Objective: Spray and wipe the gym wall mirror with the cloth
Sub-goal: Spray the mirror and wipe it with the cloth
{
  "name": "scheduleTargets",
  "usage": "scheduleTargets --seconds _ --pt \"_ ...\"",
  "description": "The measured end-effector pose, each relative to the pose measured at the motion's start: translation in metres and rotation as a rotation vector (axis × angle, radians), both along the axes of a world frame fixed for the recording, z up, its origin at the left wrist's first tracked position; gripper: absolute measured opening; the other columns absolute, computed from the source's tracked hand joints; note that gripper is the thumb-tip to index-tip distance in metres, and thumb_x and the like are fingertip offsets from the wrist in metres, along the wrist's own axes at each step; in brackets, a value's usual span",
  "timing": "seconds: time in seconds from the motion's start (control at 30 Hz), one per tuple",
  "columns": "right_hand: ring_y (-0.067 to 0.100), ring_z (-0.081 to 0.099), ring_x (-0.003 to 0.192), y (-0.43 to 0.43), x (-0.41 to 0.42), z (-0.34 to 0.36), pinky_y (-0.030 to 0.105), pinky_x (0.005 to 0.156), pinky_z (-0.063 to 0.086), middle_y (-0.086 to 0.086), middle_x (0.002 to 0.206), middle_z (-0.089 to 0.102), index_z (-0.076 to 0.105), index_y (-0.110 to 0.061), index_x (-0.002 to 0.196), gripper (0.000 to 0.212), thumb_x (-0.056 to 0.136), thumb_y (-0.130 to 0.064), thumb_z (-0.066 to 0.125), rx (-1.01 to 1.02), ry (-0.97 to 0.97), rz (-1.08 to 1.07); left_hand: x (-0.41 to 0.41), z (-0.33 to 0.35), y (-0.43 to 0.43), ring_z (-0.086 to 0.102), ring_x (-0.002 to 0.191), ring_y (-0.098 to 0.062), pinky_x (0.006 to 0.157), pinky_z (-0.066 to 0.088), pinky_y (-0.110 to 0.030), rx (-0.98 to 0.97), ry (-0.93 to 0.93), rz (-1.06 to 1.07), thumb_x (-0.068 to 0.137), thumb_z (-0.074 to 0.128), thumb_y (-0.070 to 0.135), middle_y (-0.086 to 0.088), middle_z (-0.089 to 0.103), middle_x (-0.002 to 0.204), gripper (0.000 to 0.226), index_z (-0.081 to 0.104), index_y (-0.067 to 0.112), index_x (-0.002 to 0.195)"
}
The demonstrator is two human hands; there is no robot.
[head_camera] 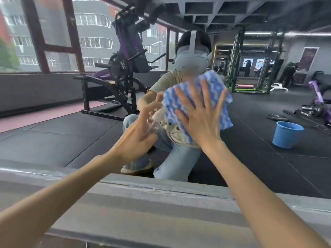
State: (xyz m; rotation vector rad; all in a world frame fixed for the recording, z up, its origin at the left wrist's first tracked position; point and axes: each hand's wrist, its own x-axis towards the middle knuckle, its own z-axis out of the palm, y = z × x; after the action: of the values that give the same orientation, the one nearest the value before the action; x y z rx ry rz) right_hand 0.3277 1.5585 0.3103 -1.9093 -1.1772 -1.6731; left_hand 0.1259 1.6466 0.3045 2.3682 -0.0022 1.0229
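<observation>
The blue-and-white cloth [213,83] is pressed flat against the mirror [71,133] by the right hand [200,119], whose fingers are held straight and spread wide apart over it. Just left of the cloth, a small clear spray bottle [158,116] is gripped by the left hand [138,136], with the fingers curled round it and the nozzle turned toward the glass. Whether a finger lies on the pump cannot be told through the blur. Below the cloth runs a grey ledge [143,203], and well to the right of the cloth a blue bucket [286,135] is reflected.

Wiping is judged to be in hand. With the nozzle so near the cloth, spray could be caught by fabric or hand instead of glass. As the cloth is only pinned by an open palm, it could slip or bunch, and streaks could be left.
</observation>
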Motion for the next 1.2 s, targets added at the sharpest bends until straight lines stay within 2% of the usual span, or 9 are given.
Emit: scheduleTargets --seconds 0.1,0.23,0.33,0.43,0.57,0.73,0.8,1.1,1.2 --pt "0.035 0.017 0.146 0.023 -0.007 0.012 0.064 0.114 0.004 0.007 0.159 0.025 0.032 -0.027 0.152 0.055 0.102 -0.048 0.040 0.114 0.020 0.017 -0.016 0.007 0.013 0.050 0.078 0.006 0.065 0.034 -0.003 0.035 -0.020 0.120 0.082 0.049 -0.007 -0.010 0.054 0.123 0.074 0.034 0.036 0.140" --pt "0.029 -0.006 0.150 0.026 -0.018 -0.125 0.053 0.118 0.003 0.005 0.162 0.007 0.014 -0.024 0.156 0.080 0.089 -0.039 0.057 -0.486 -0.245 0.212 -0.038 0.010 0.028 0.047 0.070 -0.009 0.071 0.038 -0.027 0.105 0.038 0.339 0.081 0.055 0.007 0.002 0.060 0.116 0.078 0.030 0.054 0.139" --pt "0.027 0.005 0.149 0.020 -0.002 -0.129 0.048 0.121 -0.004 0.002 0.160 0.016 0.024 -0.026 0.152 0.066 0.090 -0.032 0.047 -0.623 -0.400 0.192 -0.054 0.011 0.035 0.050 0.062 -0.010 0.068 0.045 -0.036 0.217 0.067 0.430 0.073 0.046 0.025 0.006 0.059 0.107 0.080 0.018 0.065 0.136" --pt "0.031 0.012 0.146 0.036 -0.006 -0.018 0.049 0.119 -0.006 0.007 0.158 0.025 0.026 -0.027 0.153 0.056 0.099 -0.037 0.040 -0.264 -0.412 0.089 -0.059 0.013 0.042 0.049 0.057 -0.010 0.068 0.047 -0.035 0.242 0.042 0.488 0.070 0.045 0.027 0.001 0.061 0.103 0.080 0.021 0.062 0.138" --pt "0.035 0.022 0.145 0.062 -0.028 0.074 0.048 0.119 -0.003 0.014 0.157 0.029 0.031 -0.025 0.152 0.053 0.103 -0.043 0.037 0.208 -0.108 0.066 -0.057 0.017 0.051 0.048 0.056 -0.007 0.064 0.039 -0.029 0.234 0.010 0.520 0.073 0.047 0.022 0.005 0.056 0.076 0.073 0.026 0.059 0.132" --pt "0.028 0.021 0.145 0.072 -0.045 -0.060 0.045 0.122 -0.001 0.009 0.156 0.032 0.046 -0.019 0.145 0.070 0.078 -0.022 0.067 -0.581 -0.431 0.299 -0.058 0.029 0.069 0.051 0.060 -0.024 0.068 0.047 -0.037 0.148 0.026 0.587 0.084 0.050 0.012 -0.001 0.058 0.067 0.066 0.031 0.048 0.136" --pt "0.025 0.021 0.146 0.065 -0.029 -0.064 0.045 0.121 0.010 0.007 0.156 0.033 0.045 -0.020 0.144 0.064 0.082 -0.021 0.059 -0.692 -0.530 0.291 -0.061 0.029 0.071 0.050 0.057 -0.026 0.066 0.048 -0.038 0.170 0.025 0.587 0.086 0.048 0.011 -0.002 0.056 0.063 0.064 0.031 0.043 0.138" --pt "0.032 0.020 0.146 0.093 -0.043 0.128 0.046 0.119 0.003 0.014 0.158 0.026 0.030 -0.024 0.152 0.052 0.103 -0.041 0.030 -0.015 -0.292 0.138 -0.087 0.037 0.108 0.045 0.046 -0.019 0.052 0.039 -0.032 0.091 -0.098 0.629 0.086 0.051 0.002 0.001 0.053 0.056 0.058 0.030 0.038 0.125" --pt "0.034 0.022 0.146 0.122 -0.072 0.140 0.051 0.118 0.008 0.018 0.158 0.025 0.029 -0.022 0.153 0.055 0.105 -0.048 0.022 0.130 -0.160 0.127 -0.091 0.045 0.117 0.053 0.051 -0.024 0.053 0.044 -0.034 0.032 -0.179 0.643 0.087 0.052 0.003 -0.005 0.060 0.067 0.057 0.032 0.040 0.125"
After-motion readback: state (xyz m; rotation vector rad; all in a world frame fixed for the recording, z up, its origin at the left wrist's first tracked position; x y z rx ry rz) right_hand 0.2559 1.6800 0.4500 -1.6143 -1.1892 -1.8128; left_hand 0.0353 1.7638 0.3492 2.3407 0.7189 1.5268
